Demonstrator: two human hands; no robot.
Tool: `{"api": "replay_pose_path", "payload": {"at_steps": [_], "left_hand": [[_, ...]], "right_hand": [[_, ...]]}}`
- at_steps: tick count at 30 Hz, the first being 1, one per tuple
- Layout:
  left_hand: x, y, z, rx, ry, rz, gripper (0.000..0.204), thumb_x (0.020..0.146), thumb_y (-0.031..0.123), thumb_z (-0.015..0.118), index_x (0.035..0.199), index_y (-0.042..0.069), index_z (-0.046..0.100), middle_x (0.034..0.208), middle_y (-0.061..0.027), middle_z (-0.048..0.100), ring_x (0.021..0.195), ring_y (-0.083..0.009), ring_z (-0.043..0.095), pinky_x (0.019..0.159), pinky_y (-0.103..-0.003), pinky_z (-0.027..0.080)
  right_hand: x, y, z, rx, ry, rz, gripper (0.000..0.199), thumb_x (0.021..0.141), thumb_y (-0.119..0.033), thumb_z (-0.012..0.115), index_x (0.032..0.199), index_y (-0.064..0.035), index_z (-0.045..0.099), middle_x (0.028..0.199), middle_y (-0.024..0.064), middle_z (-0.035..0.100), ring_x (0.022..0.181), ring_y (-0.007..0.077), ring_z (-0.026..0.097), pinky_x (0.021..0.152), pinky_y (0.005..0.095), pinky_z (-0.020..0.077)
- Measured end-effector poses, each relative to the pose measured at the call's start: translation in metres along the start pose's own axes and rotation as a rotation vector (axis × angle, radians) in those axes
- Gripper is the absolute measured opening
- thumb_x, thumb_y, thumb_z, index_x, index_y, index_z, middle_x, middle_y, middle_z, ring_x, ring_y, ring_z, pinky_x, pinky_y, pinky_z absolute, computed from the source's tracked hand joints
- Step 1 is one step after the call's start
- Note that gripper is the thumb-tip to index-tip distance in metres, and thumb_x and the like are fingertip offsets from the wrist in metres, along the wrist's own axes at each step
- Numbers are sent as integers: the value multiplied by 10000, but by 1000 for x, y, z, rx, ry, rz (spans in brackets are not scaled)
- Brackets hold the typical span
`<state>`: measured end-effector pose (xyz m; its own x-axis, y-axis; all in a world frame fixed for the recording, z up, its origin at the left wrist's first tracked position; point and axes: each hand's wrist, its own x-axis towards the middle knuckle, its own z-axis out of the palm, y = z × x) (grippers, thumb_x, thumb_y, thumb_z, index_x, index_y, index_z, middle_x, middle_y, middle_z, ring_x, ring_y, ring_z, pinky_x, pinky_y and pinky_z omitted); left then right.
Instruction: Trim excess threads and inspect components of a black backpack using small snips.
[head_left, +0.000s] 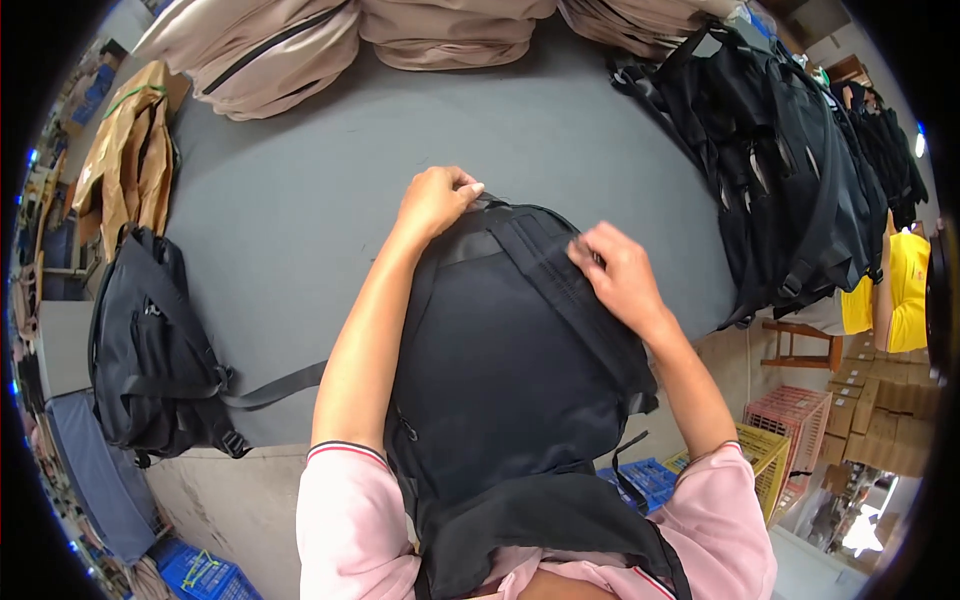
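Grey table is seen filling most of the view, with bags piled round its edges. Black bags are heaped along the right side, beige bags are stacked at the far edge, and brown paper bags lie at the left. A second black bag is laid at the near left corner, its strap stretched across the table. A black backpack is held at the table's near edge, against the person's chest. Its top edge is gripped by the closed left hand. A shoulder strap is pinched near its top by the fingers of the right hand.
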<state>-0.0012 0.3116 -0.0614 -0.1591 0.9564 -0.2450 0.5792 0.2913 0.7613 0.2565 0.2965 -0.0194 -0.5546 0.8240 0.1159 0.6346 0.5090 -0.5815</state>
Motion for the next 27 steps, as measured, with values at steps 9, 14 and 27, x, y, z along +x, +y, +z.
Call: {"api": "replay_pose_path", "payload": {"at_steps": [9,14,27], "left_hand": [[8,-11,8,-436,-81,-113,252,874,220,630,990,1,674,801,-44,677,667,-99,531,624,-261,437],[7,-11,10,-449,-68,-129,188,904,175,591,981,28,679,807,-12,657,666,-64,501,609,-215,403],[8,-19,13,-555,-11,-92,216,876,198,638,993,24,688,775,-25,660,623,-73,490,589,-233,428]], "right_hand": [[104,-3,58,27,-151,-32,121,772,-106,673,831,-29,601,847,91,567,784,303,580,675,395,447],[107,1,64,32,-175,-22,135,770,-108,677,815,-18,586,845,98,570,787,325,577,663,412,433],[108,22,63,892,-163,307,144,824,-116,655,762,-52,543,728,-42,489,609,40,435,527,212,349]]}}
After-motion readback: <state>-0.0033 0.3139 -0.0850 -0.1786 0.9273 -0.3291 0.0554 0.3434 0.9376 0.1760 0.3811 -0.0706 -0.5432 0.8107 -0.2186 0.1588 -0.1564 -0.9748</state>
